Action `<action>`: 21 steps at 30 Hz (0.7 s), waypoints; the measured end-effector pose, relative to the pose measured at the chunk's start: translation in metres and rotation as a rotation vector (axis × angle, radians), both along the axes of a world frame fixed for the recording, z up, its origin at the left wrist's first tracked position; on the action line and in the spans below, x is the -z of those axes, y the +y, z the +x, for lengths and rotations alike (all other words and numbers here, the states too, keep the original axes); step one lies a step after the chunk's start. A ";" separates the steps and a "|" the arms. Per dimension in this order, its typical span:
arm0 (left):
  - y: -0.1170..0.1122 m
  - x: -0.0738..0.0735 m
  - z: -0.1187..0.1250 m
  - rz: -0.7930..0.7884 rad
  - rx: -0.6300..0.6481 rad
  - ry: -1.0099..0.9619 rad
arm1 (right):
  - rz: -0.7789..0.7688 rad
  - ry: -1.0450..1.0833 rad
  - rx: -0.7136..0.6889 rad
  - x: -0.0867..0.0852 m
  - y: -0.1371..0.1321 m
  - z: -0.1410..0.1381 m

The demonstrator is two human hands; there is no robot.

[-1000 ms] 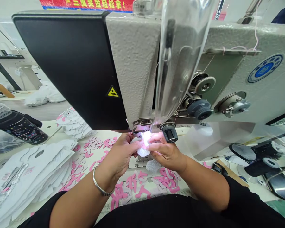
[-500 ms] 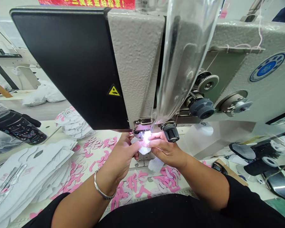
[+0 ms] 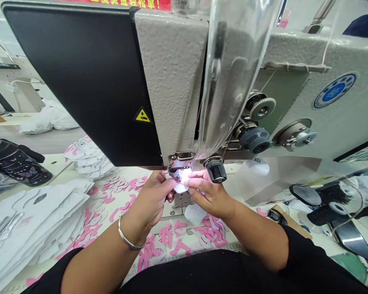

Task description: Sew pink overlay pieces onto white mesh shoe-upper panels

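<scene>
Mesh fabric patch (image 3: 180,188) looks light and soft (easy to pucker), so our left hand (image 3: 153,197) and right hand (image 3: 210,196) pinch it tightly from nine and three o'clock under the presser foot (image 3: 180,161).

White mesh patch (image 3: 180,188), small and brightly lit, is sitting just under the presser foot (image 3: 180,161), with left hand (image 3: 151,200) and right hand (image 3: 210,194) pinching it from either side. A second mesh patch (image 3: 196,214) is lying loose just below, touching neither hand.
</scene>
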State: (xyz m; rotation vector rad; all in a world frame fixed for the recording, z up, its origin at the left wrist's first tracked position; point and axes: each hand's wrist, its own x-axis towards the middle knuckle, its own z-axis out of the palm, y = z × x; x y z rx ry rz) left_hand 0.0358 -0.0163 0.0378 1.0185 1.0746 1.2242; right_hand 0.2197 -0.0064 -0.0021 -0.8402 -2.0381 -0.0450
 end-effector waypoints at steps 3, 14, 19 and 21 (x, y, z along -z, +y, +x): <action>-0.003 -0.001 0.000 -0.003 0.016 0.010 | 0.017 -0.014 0.027 0.002 -0.002 -0.002; -0.004 0.002 -0.002 -0.005 0.015 0.098 | 0.034 -0.014 0.070 0.005 -0.004 -0.006; -0.003 0.002 -0.003 0.007 0.023 0.073 | 0.068 -0.020 0.110 0.006 -0.005 -0.008; -0.002 0.002 -0.002 0.010 0.026 0.059 | 0.081 -0.020 0.121 0.005 -0.006 -0.009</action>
